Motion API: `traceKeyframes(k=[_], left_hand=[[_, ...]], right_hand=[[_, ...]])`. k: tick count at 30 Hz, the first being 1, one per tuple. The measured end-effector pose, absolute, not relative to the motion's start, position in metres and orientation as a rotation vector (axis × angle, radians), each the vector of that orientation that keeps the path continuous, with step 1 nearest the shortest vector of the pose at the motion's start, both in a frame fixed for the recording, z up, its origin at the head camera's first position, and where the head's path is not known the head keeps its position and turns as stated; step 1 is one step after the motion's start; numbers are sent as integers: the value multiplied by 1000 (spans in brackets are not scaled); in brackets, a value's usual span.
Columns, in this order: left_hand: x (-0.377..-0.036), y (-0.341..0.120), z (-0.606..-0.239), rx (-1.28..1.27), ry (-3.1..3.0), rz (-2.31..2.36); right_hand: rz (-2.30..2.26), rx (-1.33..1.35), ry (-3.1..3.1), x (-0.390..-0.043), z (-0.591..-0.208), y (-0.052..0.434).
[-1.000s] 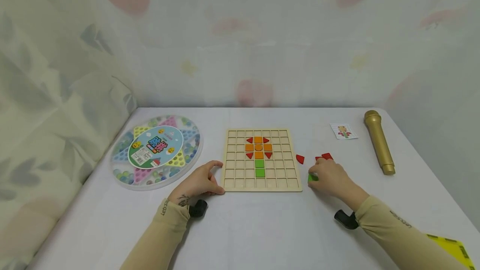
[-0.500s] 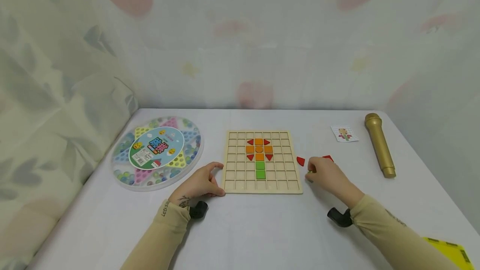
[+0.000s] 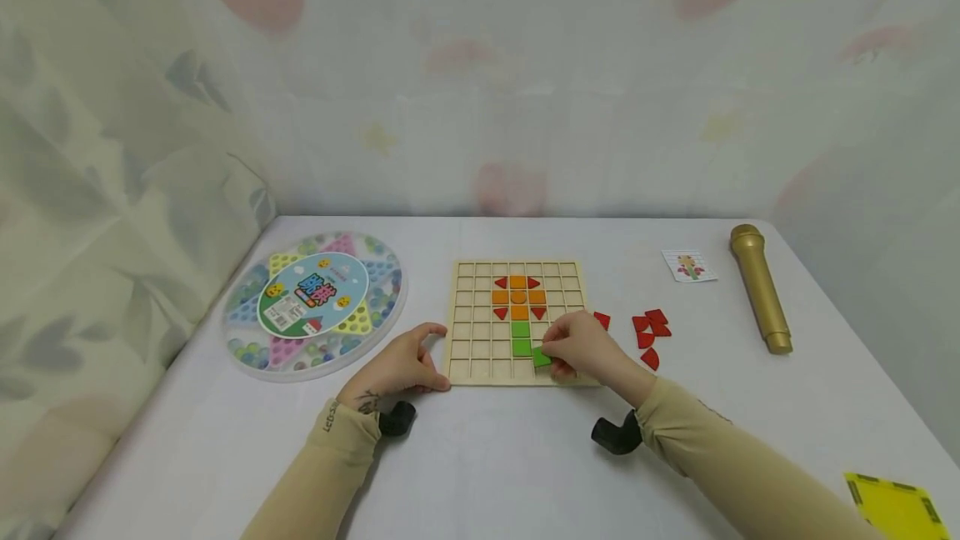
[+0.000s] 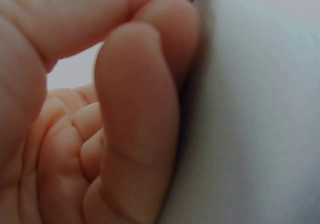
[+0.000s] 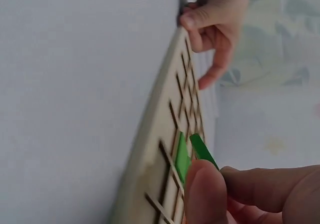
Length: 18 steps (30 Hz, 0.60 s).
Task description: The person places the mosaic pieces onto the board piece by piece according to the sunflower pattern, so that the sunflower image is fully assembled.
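Now a green square tile (image 3: pixel 541 357) hangs tilted over the wooden grid board (image 3: pixel 472 348), just right of the green stem pieces (image 3: pixel 521 338), pinched in the right hand (image 3: pixel 581 347). The left hand (image 3: pixel 397 367) grips the board's near-left corner with curled fingers. Red pieces (image 3: pixel 649 332) lie beside the board.
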State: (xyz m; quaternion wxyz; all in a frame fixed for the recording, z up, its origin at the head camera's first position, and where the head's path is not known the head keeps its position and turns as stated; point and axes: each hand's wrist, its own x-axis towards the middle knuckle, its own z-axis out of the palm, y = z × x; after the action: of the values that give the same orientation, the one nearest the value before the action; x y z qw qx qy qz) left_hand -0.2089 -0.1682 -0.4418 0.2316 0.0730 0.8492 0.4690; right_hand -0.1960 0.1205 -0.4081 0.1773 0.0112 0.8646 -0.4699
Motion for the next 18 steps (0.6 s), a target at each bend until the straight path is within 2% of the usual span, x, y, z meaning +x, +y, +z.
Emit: traceKeyframes(k=[18], left_hand=[[-205,-166,-438,178,2316,1351]], right_hand=[[-1237,17,2457,-197,-421,96]])
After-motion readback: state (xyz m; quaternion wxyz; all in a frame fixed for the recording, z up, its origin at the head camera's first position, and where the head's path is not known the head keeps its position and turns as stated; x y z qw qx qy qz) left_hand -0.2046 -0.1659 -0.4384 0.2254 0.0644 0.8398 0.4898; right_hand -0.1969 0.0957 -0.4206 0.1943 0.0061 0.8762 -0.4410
